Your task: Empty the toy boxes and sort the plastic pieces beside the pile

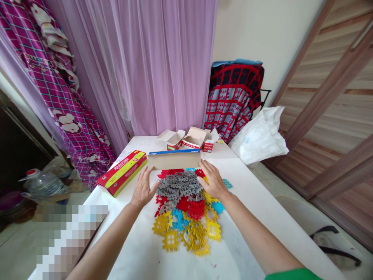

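Observation:
A heap of plastic interlocking pieces lies on the white table. Grey pieces (180, 184) are stacked on top, with red pieces (196, 210), blue pieces (179, 219) and yellow pieces (196, 235) around and below. Behind them is a cardboard box (175, 160) with a blue edge, its beige side facing me. My left hand (142, 187) is open at the box's left end, its thumb beside the grey stack. My right hand (213, 181) is also open, fingertips at the box's right end and thumb by the grey pieces. Whether the fingertips press on the box I cannot tell.
A red and yellow carton (122, 174) lies at the table's left. Several small opened boxes (194, 138) stand at the far edge of the table (247, 217). To the right is a white plastic bag (259, 136); a cloth-covered chair (233, 97) stands behind.

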A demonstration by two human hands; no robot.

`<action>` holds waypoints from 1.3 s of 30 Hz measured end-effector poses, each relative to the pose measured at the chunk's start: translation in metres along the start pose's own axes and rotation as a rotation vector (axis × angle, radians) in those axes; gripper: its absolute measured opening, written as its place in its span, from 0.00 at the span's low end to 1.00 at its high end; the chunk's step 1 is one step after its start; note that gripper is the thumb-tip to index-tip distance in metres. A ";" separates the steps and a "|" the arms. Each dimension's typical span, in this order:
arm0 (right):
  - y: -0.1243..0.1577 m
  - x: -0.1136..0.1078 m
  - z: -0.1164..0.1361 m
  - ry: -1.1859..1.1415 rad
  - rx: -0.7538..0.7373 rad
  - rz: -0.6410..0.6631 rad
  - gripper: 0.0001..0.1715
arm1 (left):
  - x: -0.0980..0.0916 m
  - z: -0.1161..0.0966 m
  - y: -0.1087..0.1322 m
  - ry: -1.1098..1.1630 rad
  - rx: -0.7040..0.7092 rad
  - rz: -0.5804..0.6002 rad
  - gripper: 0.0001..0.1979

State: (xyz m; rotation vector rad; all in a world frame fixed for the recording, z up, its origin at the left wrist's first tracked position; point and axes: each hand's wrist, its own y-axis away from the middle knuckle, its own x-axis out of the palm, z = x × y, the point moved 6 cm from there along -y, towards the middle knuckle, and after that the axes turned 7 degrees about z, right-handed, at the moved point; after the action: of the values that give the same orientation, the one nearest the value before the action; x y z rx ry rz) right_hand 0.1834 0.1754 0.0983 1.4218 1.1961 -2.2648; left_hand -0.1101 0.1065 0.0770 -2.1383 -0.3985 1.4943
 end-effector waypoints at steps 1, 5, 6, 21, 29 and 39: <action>-0.008 -0.001 0.003 0.017 0.009 0.015 0.36 | -0.001 0.005 -0.003 0.002 -0.014 -0.003 0.29; -0.027 0.003 0.018 0.038 0.016 0.035 0.35 | 0.000 0.027 -0.003 0.010 -0.086 0.004 0.30; -0.029 0.006 0.021 0.031 0.013 0.029 0.35 | 0.001 0.032 0.000 0.009 -0.106 0.010 0.31; -0.071 0.002 -0.069 -0.054 0.412 -0.256 0.21 | 0.013 -0.003 -0.101 -0.145 -0.116 0.204 0.24; -0.104 -0.008 -0.126 0.143 0.701 0.200 0.18 | 0.026 -0.007 -0.143 0.084 -0.202 0.202 0.27; -0.204 -0.003 -0.159 -0.104 0.939 0.184 0.17 | 0.054 0.062 -0.020 0.390 -0.446 -0.051 0.29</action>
State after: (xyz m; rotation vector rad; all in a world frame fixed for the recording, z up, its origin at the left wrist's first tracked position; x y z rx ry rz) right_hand 0.1760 0.4224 0.1749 1.5214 -0.1131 -2.8284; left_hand -0.1481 0.1644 0.0282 -2.6689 -0.6836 0.9866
